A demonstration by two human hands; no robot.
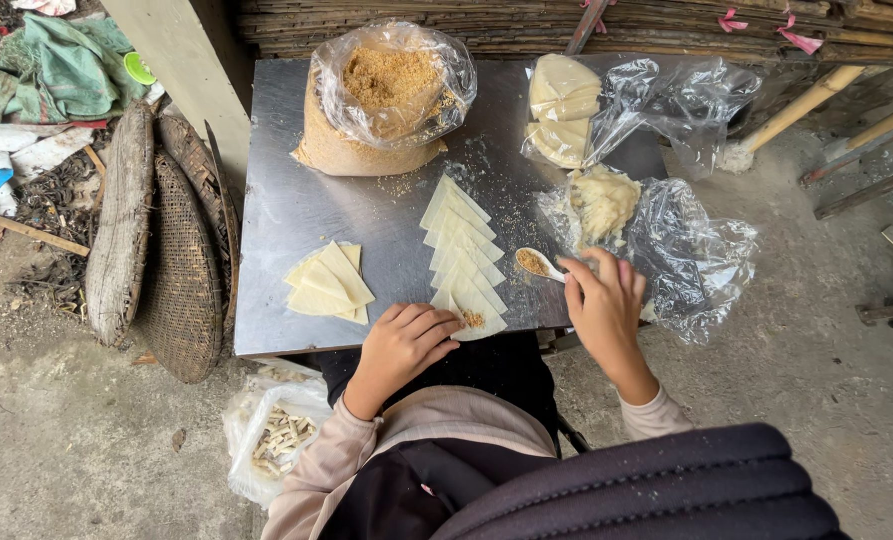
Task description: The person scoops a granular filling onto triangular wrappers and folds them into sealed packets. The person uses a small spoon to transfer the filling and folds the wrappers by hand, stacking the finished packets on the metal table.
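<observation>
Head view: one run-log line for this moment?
left hand pressing nearest wrapper | right hand holding spoon of filling | wrappers fanned on metal table

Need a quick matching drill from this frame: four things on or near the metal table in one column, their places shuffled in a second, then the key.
Things:
1. spoon
2. big bag of brown crumbs
3. loose pile of wrappers
4. bag of pale sticks

Places:
A. on the ground below the table edge
B. far side of the table, left of the bagged wrapper stacks
C. in the right hand
D. left of the left hand

Pairs: 1-C, 2-B, 3-D, 4-A
</observation>
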